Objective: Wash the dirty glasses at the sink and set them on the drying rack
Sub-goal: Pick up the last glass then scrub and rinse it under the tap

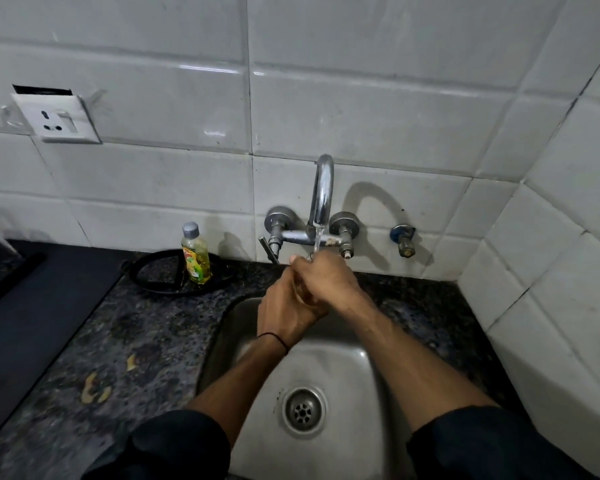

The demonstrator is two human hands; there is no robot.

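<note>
Both hands meet over the back of the steel sink [329, 362], under the chrome tap [321, 192], which runs a thin stream of water onto them. My left hand [284, 310] wraps round a clear glass [300, 289], of which only a sliver shows between the hands. My right hand [326, 275] curls over the glass from above and hides its rim. Whether the right fingers reach inside the glass cannot be told.
A yellow dish-soap bottle [196, 256] stands on a black round stand [167, 271] left of the tap. A dark stove top [32, 306] fills the left counter. Peel scraps [96, 389] lie on the granite counter. Tiled walls close in behind and to the right.
</note>
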